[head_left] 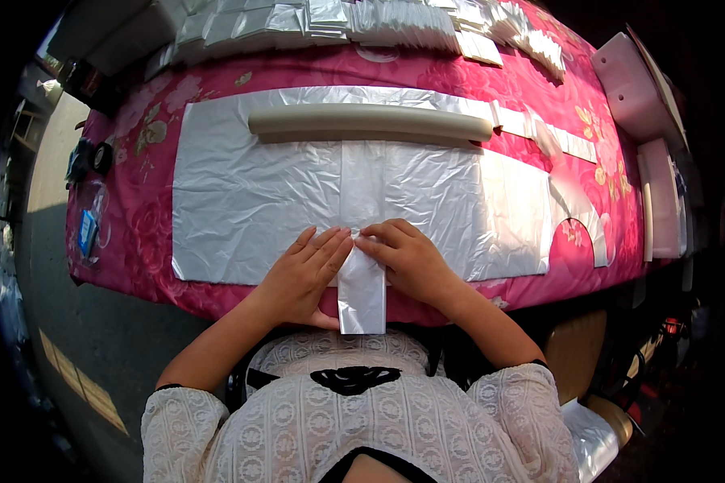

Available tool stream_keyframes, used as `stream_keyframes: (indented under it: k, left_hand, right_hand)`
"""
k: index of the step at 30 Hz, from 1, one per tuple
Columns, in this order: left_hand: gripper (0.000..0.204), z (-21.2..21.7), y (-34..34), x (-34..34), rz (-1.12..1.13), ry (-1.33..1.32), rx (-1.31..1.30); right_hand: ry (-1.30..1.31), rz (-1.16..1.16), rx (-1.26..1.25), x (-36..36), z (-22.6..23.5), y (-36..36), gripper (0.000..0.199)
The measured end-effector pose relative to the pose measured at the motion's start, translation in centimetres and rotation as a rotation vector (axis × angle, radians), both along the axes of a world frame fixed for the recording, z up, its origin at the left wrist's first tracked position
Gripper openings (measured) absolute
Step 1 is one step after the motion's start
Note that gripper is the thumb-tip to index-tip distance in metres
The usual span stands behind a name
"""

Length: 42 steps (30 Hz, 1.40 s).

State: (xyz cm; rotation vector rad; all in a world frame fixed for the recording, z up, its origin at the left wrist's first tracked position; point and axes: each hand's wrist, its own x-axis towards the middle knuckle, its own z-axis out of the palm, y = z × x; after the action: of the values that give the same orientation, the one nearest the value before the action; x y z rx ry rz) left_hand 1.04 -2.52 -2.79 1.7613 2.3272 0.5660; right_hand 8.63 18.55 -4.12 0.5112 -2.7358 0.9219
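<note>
A narrow folded white plastic bag (362, 299) lies lengthwise between my hands, its near end reaching past the table edge toward my lap. My left hand (310, 270) is along its left side, fingers stretched flat with the tips on the bag and the thumb apart near its lower end. From the right, my right hand (411, 259) pinches the bag's upper part with curled fingers, close to the left fingertips. Beneath them, wide white plastic bags (250, 201) lie spread flat, handle loops (584, 213) to the right. A pale, long roller (370, 122) rests across them.
Rows of folded white bags (403, 26) line the far side of the pink flowered tablecloth (149, 189). A small blue packet (88, 229) and a roll of black tape (102, 158) lie at the left. Pale pink bins (632, 88) stand at the right edge.
</note>
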Motion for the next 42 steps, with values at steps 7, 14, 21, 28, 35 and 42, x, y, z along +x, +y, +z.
stream_keyframes:
  k: [7, 14, 21, 28, 35, 42]
  left_hand:
    - [0.122, 0.5, 0.6, -2.4, -0.005, -0.307, 0.107]
    - [0.058, -0.3, 1.5, -2.2, 0.450, -0.567, 0.498]
    - [0.085, -1.6, 3.4, 0.5, 0.200, -0.025, 0.025]
    - [0.093, -2.3, 4.1, 1.1, 0.250, 0.071, -0.090]
    - [0.089, -2.2, 4.2, 1.3, 0.274, 0.105, -0.083]
    - [0.064, -0.7, 4.6, -1.7, 0.230, 0.034, 0.126]
  right_hand:
    - [-0.070, -0.072, -0.066, -0.8, 1.1, 1.3, 0.019]
    - [-0.856, -0.393, -0.442, -5.3, 2.0, 2.5, 0.027]
    - [-0.923, -0.429, -0.495, -6.2, 2.3, 2.5, 0.033]
    - [-0.937, -0.494, -0.561, -6.3, 2.5, 2.6, 0.036]
    - [-0.086, -0.438, 0.027, -3.2, 1.8, 1.2, 0.035]
    - [0.099, 0.021, 0.124, -3.7, 1.0, 2.9, 0.041]
